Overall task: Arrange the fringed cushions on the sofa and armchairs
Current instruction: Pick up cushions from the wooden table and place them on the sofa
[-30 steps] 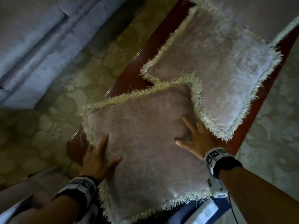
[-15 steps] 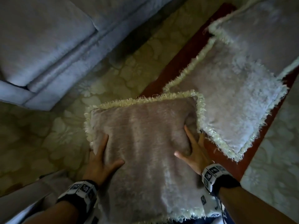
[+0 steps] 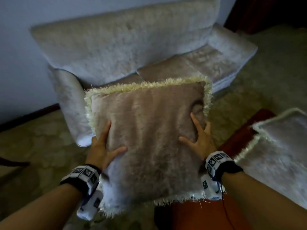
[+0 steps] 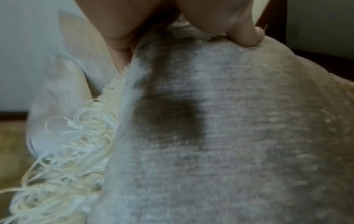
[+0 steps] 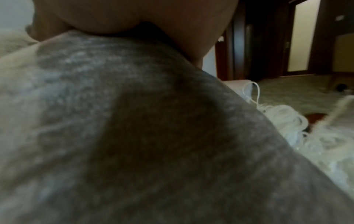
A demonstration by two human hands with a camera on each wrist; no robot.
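I hold a taupe velvet cushion [image 3: 149,130] with a cream fringe in the air in front of the pale sofa [image 3: 124,47]. My left hand [image 3: 103,146] grips its left edge, thumb on the top face. At the right edge my right hand [image 3: 199,136] holds it with fingers spread over the top and the edge. The left wrist view shows the cushion [image 4: 229,136] under the left hand [image 4: 239,22], fringe hanging at the left. In the right wrist view the cushion [image 5: 114,136] fills the frame below the right hand [image 5: 153,15]. The underside is hidden.
A second fringed cushion [image 3: 274,155] lies on the red-brown table [image 3: 237,140] at my right. The sofa's left arm [image 3: 71,105] stands just beyond the held cushion, its seat [image 3: 207,63] bare. Patterned carpet [image 3: 41,146] surrounds them; a dark doorway [image 3: 265,10] is at the top right.
The cushion has come up off the table with both hands on it. My view has swung from the table toward the sofa, which now faces me.
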